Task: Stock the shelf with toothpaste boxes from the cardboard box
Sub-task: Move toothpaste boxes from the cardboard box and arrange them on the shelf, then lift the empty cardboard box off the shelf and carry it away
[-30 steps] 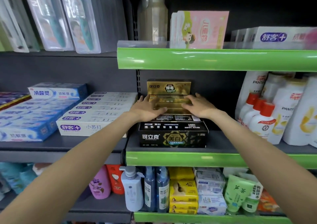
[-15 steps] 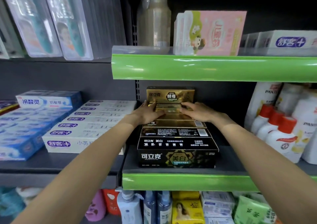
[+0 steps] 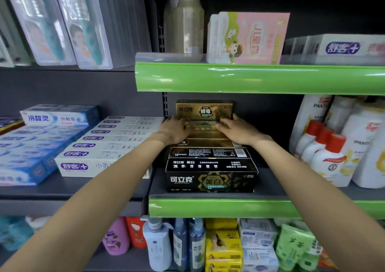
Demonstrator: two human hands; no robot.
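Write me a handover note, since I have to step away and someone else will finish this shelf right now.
Left hand and right hand: both rest with fingers spread on the gold toothpaste boxes, neither clearly gripping.
Gold boxes lie in a row at the back of the middle shelf, one gold box standing behind them; black toothpaste boxes sit in front.
Done: this column looks filled.
Left: square up the gold row. The cardboard box is out of view, so remaining stock is unknown.

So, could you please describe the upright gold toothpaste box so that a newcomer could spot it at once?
Find the middle shelf with the green front strip. Behind the black toothpaste boxes and the flat gold ones, it stands at the back: the gold box facing forward, just beyond both hands, the only gold one on edge.
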